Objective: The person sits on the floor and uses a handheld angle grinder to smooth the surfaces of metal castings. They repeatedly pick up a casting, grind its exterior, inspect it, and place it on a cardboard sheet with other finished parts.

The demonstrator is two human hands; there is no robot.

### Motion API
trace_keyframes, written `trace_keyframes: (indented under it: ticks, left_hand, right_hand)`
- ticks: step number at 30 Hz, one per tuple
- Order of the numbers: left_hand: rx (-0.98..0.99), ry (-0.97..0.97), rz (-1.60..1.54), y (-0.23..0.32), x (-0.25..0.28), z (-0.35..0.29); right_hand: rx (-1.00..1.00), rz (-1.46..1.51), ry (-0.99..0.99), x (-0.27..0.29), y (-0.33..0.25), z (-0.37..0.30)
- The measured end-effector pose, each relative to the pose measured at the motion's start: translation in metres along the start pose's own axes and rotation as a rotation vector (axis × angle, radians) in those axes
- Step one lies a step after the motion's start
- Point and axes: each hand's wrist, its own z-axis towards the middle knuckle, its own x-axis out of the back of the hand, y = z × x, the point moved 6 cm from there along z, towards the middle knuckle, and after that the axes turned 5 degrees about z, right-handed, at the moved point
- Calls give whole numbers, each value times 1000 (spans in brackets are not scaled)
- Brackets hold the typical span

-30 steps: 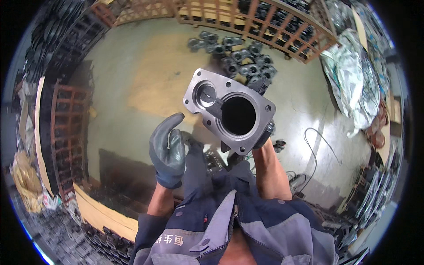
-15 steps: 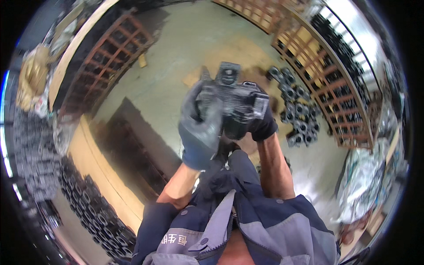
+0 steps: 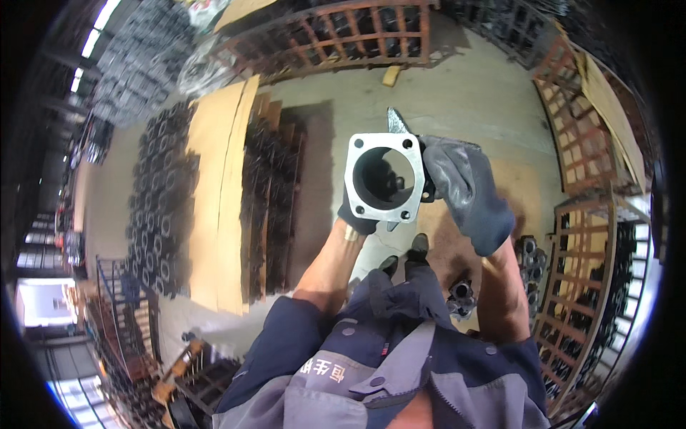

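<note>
Up in front of me is a dark metal pipe casting (image 3: pixel 349 187), its bright square flange facing up. The flange has a wide round bore with a bolt hole at each corner, and a pointed dark lug sticks out beyond its far edge. My left hand (image 3: pixel 357 220), in a dark glove, grips the casting from below and behind; most of its fingers are hidden by the flange. From the right, my gloved right hand (image 3: pixel 461 182) is closed round the side of the casting. Both hands bear it above the floor.
A long stack of dark castings with a cardboard sheet (image 3: pixel 218 193) stands at left. Rusty metal cages (image 3: pixel 343 39) line the far side, and another cage (image 3: pixel 579 286) stands at right. Several castings (image 3: pixel 532 261) lie on the floor near my right arm.
My view has swung left, bringing the stack nearer the middle. The casting has been turned, so its square flange and bore now face up; both hands still hold it.
</note>
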Motion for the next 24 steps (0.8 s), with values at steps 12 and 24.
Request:
trace_keyframes:
  ticks: [12, 24]
  left_hand:
    - [-395, 224, 766, 24, -10, 15]
    - [-427, 371, 321, 69, 97, 27]
  right_hand:
    - [54, -63, -437, -46, 36, 74]
    - [20, -171, -743, -179, 56, 142]
